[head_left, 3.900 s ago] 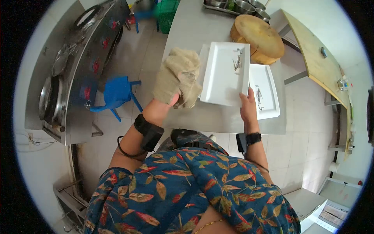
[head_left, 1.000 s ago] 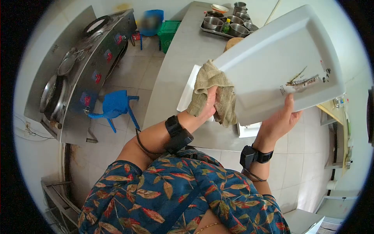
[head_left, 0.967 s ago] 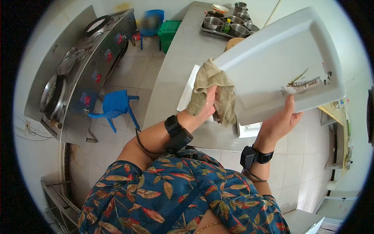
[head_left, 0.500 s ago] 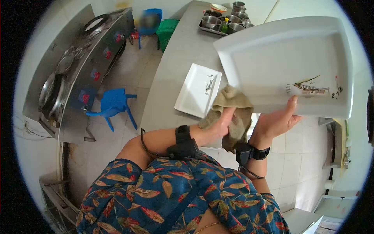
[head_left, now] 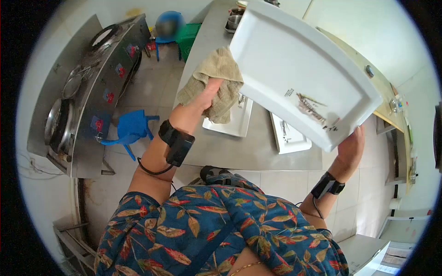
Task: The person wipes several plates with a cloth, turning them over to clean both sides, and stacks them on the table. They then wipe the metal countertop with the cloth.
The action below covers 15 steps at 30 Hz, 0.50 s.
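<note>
A large white rectangular plate (head_left: pixel 294 60) with a boat drawing is held up tilted over the steel table (head_left: pixel 276 161). My right hand (head_left: pixel 352 145) grips its lower right corner. My left hand (head_left: pixel 212 92) is wrapped in an olive cloth (head_left: pixel 223 69), which lies against the plate's left edge; its fingers are partly hidden by the cloth. Below the cloth, a smaller white plate (head_left: pixel 237 122) rests on the table, partly covered. Another white plate (head_left: pixel 291 140) lies to its right, partly under the raised one.
Metal pots (head_left: pixel 234 22) stand at the table's far end. On the left are a blue chair (head_left: pixel 131 129), a green bin (head_left: pixel 188 39) and a steel stove counter (head_left: pixel 110 78) with woks. A shelf (head_left: pixel 359 73) runs along the right wall.
The large plate has turned clockwise, its right end now lower. My left hand and the cloth have moved up and left; my right hand has shifted right. The right-hand small plate has come into view.
</note>
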Each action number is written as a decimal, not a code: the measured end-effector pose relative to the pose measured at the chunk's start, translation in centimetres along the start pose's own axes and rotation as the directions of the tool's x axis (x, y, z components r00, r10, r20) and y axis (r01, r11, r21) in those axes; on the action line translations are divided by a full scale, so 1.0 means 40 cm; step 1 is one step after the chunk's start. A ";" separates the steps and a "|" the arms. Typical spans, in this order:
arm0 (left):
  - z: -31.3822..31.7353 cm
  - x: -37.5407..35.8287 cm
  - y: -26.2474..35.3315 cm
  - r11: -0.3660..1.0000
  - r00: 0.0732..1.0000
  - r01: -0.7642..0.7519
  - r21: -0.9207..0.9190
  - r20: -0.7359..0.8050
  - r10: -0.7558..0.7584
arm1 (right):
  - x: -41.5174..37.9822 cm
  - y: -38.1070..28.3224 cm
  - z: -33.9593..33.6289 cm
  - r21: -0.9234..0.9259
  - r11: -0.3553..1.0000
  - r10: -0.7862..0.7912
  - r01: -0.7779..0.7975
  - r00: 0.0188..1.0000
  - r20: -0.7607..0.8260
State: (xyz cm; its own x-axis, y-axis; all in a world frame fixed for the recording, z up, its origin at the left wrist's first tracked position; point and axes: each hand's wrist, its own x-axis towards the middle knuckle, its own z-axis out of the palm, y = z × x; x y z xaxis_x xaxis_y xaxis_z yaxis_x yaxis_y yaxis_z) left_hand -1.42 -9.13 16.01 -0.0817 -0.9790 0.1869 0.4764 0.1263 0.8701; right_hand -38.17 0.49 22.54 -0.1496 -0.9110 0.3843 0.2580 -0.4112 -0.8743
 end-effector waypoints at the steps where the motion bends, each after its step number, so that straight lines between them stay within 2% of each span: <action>1: 0.005 0.000 0.011 0.999 1.000 -0.026 0.038 0.010 0.026 | -0.005 -0.004 0.042 -0.058 0.998 0.026 -0.035 0.989 -0.149; 3: 0.062 -0.001 0.031 1.000 0.979 0.015 -0.027 -0.201 -0.020 | -0.008 -0.010 0.148 -0.152 0.980 0.049 -0.126 0.900 -0.433; 4: 0.090 -0.003 0.034 0.998 0.952 0.028 -0.061 -0.304 -0.045 | -0.013 -0.009 0.172 -0.091 0.993 0.035 -0.079 0.913 -0.405; 7: 0.119 -0.005 0.021 0.947 0.967 -0.097 -0.306 -0.252 0.018 | -0.042 0.000 0.245 -0.115 0.993 -0.028 -0.024 0.903 -0.429; 8: 0.131 -0.009 0.024 0.930 0.973 -0.098 -0.354 -0.232 0.014 | -0.046 0.004 0.246 -0.096 0.995 -0.035 -0.005 0.911 -0.411; 11: 0.141 -0.006 0.018 0.918 0.981 -0.136 -0.373 -0.179 0.073 | -0.061 0.009 0.263 -0.111 0.990 -0.122 0.086 0.919 -0.375; 15: 0.159 -0.003 0.050 0.903 0.975 -0.139 -0.406 -0.215 0.054 | -0.060 0.016 0.252 -0.137 0.977 -0.201 0.161 0.912 -0.358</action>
State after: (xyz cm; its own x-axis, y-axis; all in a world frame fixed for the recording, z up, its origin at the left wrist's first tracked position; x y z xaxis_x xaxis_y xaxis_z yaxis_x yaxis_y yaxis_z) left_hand -6.01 -7.74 20.62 0.1342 -0.9823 0.1310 0.7973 0.1855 0.5743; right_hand -28.02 2.09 24.05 -0.5296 -0.7370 0.4201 0.0968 -0.5445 -0.8332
